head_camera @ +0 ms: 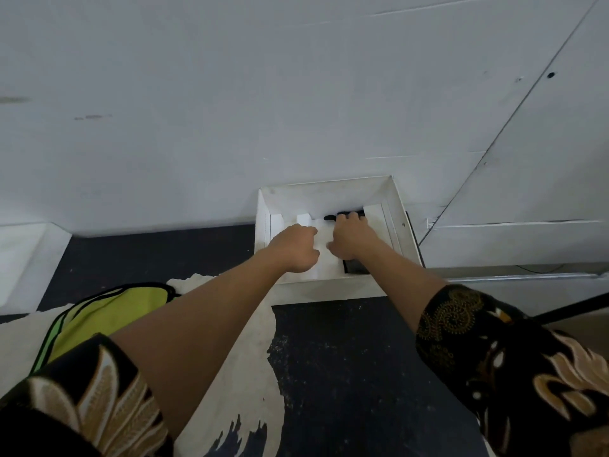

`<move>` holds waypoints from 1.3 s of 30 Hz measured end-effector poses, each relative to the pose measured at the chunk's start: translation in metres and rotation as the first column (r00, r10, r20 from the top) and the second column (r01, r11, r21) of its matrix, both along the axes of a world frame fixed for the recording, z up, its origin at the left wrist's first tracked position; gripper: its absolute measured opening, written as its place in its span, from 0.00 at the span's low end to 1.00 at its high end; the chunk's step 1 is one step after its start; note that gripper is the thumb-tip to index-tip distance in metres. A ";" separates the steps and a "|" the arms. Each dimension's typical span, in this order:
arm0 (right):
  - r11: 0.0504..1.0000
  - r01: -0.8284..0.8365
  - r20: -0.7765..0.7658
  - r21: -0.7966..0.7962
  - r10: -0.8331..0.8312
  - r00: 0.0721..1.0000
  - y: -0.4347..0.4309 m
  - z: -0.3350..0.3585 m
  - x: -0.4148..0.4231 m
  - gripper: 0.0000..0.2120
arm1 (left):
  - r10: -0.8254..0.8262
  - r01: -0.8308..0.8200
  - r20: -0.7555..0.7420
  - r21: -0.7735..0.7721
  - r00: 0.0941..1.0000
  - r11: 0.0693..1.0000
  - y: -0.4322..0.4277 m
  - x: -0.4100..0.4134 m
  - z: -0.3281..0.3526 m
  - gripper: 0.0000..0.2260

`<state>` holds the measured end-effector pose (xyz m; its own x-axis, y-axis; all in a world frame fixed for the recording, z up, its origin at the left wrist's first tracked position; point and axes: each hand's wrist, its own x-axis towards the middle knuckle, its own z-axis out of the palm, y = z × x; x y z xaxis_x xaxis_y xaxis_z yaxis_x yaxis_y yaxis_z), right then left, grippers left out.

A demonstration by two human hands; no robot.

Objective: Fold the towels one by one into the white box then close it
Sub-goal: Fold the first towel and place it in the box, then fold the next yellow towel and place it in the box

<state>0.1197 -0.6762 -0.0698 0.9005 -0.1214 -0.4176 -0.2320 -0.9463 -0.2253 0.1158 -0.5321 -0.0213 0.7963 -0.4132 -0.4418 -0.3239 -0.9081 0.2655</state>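
The white box [403,225] stands open against the wall, its lid upright behind it. Inside lies a folded white towel [324,258] on top of a black towel [354,267], which shows at the right and far edges. My left hand [296,247] is in the box with its fingers curled, gripping the white towel's left part. My right hand [351,239] presses down on the towel's right part, fingertips at its far edge by the black cloth. A yellow-green towel [108,311] lies on a cream towel with dark print [244,374] near me on the left.
The box sits on a dark tabletop [346,374] pushed against a white wall [230,110]. A white ledge [29,258] is at the far left and white panels [510,245] at the right. A thin black rod [576,308] crosses the right side.
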 end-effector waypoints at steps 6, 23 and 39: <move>0.996 0.087 0.241 0.027 -0.090 0.966 0.035 0.036 -0.053 0.31 | -0.095 0.054 0.306 0.138 0.947 0.989 0.032 -0.024 0.015 0.27; 0.975 0.188 0.353 0.119 -0.218 0.910 0.276 0.016 -0.216 0.34 | 0.060 -0.100 0.366 0.091 0.929 0.991 0.303 -0.158 -0.022 0.30; 0.951 -0.302 0.094 -0.067 0.308 0.947 0.430 -0.065 -0.276 0.30 | 0.074 -0.070 -0.026 0.140 0.997 0.988 0.487 -0.248 -0.110 0.33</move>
